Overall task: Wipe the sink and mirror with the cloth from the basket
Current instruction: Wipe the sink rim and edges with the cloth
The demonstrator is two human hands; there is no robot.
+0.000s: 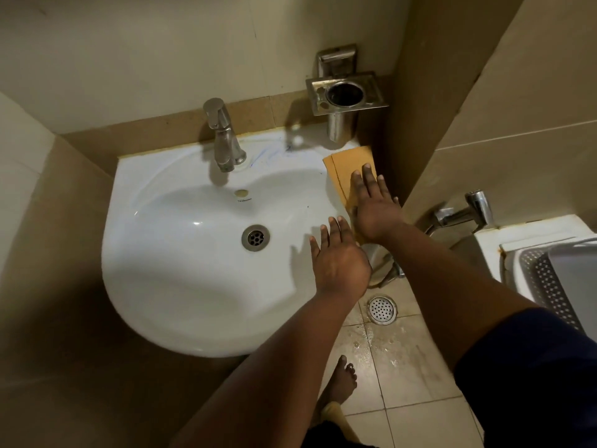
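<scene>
Left hand (339, 260) is hovering flat, fingers straight and spread, over the sink (181, 286) right rim. Right hand (376, 208) is pressing the cloth (347, 168) with straight fingers, on the sink's back right corner.

We are looking down into a small bathroom corner with cream tiled walls (145, 53) and a darker tan band (155, 130) along their lower part. A steel tumbler holder (345, 95) is fixed to the back wall. A tiled partition (484, 101) rises on the right, with a chrome tap (465, 211) low beside it. The beige floor tiles (400, 360) look wet near a round floor drain (382, 309). The light is dim and warm.
</scene>
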